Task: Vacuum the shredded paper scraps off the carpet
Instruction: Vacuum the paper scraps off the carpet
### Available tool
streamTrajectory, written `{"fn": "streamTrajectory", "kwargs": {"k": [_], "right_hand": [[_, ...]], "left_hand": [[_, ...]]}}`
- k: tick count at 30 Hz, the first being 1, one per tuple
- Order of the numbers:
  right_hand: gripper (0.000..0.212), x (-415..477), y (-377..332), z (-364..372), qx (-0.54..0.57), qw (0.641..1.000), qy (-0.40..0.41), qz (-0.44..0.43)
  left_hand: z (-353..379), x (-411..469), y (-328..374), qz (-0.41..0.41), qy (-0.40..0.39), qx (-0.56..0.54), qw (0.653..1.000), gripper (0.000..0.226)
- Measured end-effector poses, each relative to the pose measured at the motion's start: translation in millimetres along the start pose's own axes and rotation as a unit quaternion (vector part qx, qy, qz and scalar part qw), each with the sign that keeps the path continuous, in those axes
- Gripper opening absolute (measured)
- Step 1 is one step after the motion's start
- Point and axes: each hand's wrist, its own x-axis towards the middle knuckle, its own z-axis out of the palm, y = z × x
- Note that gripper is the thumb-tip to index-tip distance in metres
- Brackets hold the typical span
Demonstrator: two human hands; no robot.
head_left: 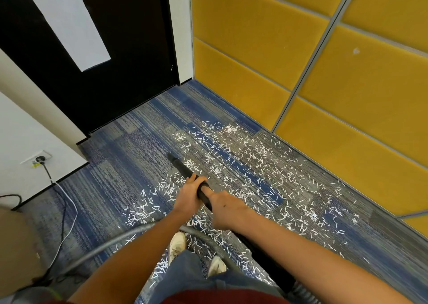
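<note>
Both arms stretch forward and down, left hand (188, 196) ahead of right hand (225, 211), all fingers (198, 179) curled round the wand (183, 168). Scraps (231, 129) litter the carpet (129, 146) ahead of and around the fingers.

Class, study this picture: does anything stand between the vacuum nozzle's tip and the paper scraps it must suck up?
Nothing visible does. The nozzle tip is down by the carpet, and the nearest paper scraps lie just to its right, with only bare carpet between.
</note>
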Motion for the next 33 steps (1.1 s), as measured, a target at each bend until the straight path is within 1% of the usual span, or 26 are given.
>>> {"fn": "streamTrajectory", "kwargs": {"k": [6, 10, 12, 18, 20, 26, 33], "right_hand": [[0.062, 26.0, -10.5, -15.5, 0.014, 1.000, 0.018, 0.007], [0.074, 42.6, -16.6, -26.9, 0.023, 1.000, -0.001, 0.018], [0.075, 49.2, -19.1, -29.0, 0.030, 0.999, -0.008, 0.021], [0.068, 58.7, -22.5, -31.5, 0.028, 0.999, -0.010, 0.024], [0.066, 58.9, -21.6, -30.9, 0.031, 0.999, -0.007, 0.023], [0.070, 46.5, -12.9, -30.5, 0.026, 0.999, -0.010, 0.036], [0.073, 25.0, -1.8, -22.8, 0.035, 0.998, -0.020, 0.049]], "left_hand": [[-13.9, 30.4, -14.5, 0.008, -0.012, -0.024, 1.000, 0.036], [-20.3, 46.8, -25.4, 0.010, -0.025, -0.027, 0.999, 0.043], [-22.5, 50.5, -29.0, 0.005, -0.025, -0.019, 0.999, 0.041], [-25.4, 55.6, -34.3, 0.002, -0.027, -0.020, 0.999, 0.034], [-25.6, 54.8, -33.0, 0.009, -0.023, -0.020, 0.999, 0.035], [-21.0, 49.3, -20.9, 0.018, -0.036, -0.010, 0.999, 0.035], [-8.7, 34.7, -6.8, 0.030, -0.052, 0.008, 0.998, 0.031]]}}
